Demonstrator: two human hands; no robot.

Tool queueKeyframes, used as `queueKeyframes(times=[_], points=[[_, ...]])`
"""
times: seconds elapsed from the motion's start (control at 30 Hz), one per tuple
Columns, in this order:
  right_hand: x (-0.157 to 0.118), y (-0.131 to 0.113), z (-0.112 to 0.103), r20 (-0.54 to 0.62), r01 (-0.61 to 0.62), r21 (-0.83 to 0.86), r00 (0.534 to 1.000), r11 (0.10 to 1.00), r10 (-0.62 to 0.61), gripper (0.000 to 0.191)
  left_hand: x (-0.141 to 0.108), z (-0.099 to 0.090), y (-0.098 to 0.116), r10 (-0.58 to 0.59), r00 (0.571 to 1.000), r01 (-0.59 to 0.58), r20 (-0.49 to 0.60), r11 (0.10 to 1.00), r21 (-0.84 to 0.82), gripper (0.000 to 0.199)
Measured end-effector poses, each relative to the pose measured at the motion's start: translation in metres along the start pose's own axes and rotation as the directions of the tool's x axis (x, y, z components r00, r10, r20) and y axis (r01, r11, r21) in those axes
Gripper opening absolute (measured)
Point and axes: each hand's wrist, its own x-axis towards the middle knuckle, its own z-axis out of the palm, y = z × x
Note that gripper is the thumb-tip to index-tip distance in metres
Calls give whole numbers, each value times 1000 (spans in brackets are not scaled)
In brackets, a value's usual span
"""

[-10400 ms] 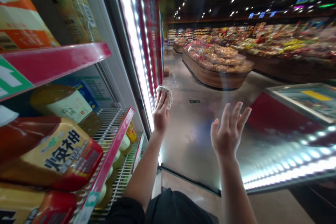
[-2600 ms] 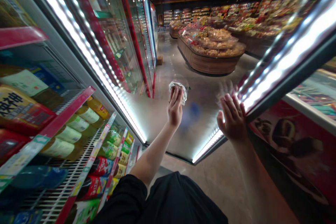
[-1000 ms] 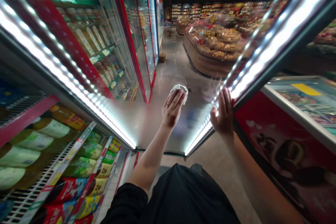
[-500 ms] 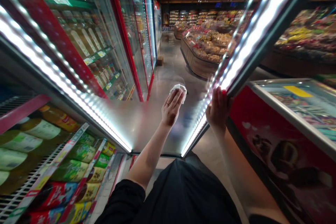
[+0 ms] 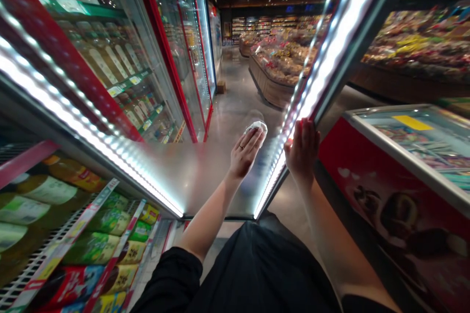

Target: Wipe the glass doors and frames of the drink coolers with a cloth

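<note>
Against the inner glass of an open fridge door, my left hand presses a white cloth. Its fingers lie close together over the cloth, and a ring shows on one of them. My right hand grips the door's outer frame, beside a bright LED strip. The fingers curl over the edge, with the fingertips partly lost in the glare. A second LED strip runs along the door's hinge side.
At the left, open shelves hold bottles and bagged snacks. Red-framed fridges stand beyond the glass. A red chest freezer sits close on the right. Produce stands and a small box are farther back.
My left hand and the cloth have slid slightly right across the glass, nearer the right LED strip. The door's outer edge and my right hand have shifted a little left in view.
</note>
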Motion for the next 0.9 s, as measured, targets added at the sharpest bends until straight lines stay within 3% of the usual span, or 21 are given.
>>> queueKeyframes(times=[0.07,0.23,0.37,0.43,0.6,0.73,0.9], points=[[0,2,1,-27,28,5,999,1000,-28,70,-1,1,1,36,999,-36,-1,998,47,60],[0,1,0,-77,44,-5,996,999,-45,64,11,-6,-5,285,955,-290,78,956,52,50],[0,-3,-2,-104,49,-12,993,999,-50,62,41,0,3,189,977,-193,98,981,25,54],[1,-4,-3,-124,64,-17,990,998,-66,63,49,4,11,200,970,-199,137,980,-21,54],[2,-5,-2,-97,47,17,994,999,-45,65,37,-4,7,325,929,-309,179,945,-108,56],[-1,-9,1,-72,15,136,997,991,-6,68,34,-13,-2,238,964,-231,122,971,-64,59],[-14,-7,7,1,-40,193,999,980,41,68,52,7,18,159,978,-144,134,983,-116,60]])
